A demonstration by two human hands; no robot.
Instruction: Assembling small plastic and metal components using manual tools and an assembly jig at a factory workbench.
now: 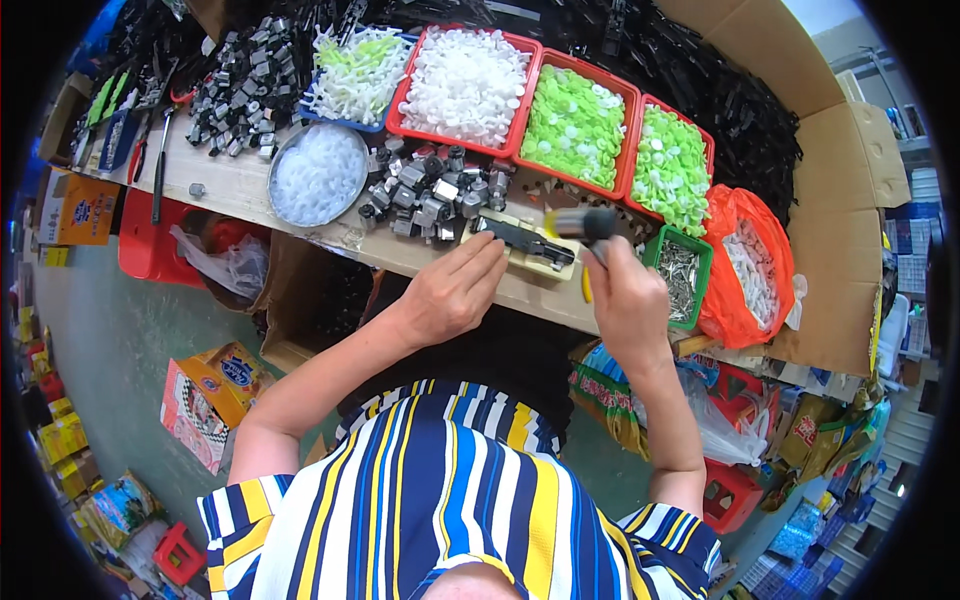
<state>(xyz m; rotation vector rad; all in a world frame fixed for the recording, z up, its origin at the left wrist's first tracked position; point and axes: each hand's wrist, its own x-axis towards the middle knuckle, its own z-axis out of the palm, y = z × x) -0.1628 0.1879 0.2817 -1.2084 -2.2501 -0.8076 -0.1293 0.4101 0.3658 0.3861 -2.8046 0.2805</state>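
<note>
A cream-coloured block fixture (553, 271) lies at the table's near edge, with a long black plastic part (520, 239) set in it. The fingers of my left hand (455, 288) are pressed together against the left end of that part. My right hand (632, 305) is wrapped round the handle of a mallet. The mallet head (592, 223), black with a yellowish face, is over the right end of the fixture, slightly blurred. Just left of the fixture is a heap of small silver-and-black metal pieces (430, 190).
Behind stand red trays of white caps (465, 90) and green caps (572, 128). A round dish (318, 175) of translucent pieces sits left. On the right are a green tray (684, 276) of metal pins and a red bag (745, 270) of white pieces. Black parts fill the back.
</note>
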